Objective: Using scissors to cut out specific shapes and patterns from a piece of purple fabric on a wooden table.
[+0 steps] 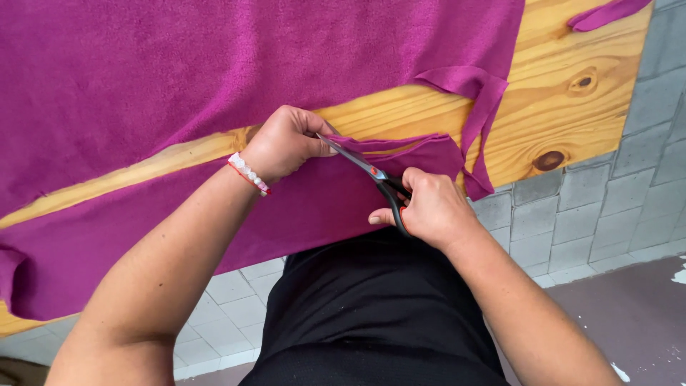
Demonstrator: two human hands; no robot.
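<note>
A large magenta fleece cloth (pixel 179 71) lies spread over a wooden table (pixel 564 93). My left hand (pixel 282 146), with a bead bracelet at the wrist, pinches the edge of a lower panel of the cloth (pixel 300 207). My right hand (pixel 429 207) grips black-handled scissors (pixel 371 175), whose blades point up-left into the cloth right beside my left fingers. A cut strip of the same cloth (pixel 482 114) hangs loose to the right of the blades.
Another magenta scrap (pixel 607 13) lies at the table's top right corner. Past the table edge are a grey tiled wall or floor (pixel 614 193) and a purplish floor (pixel 629 314). My black clothing (pixel 371 307) fills the lower middle.
</note>
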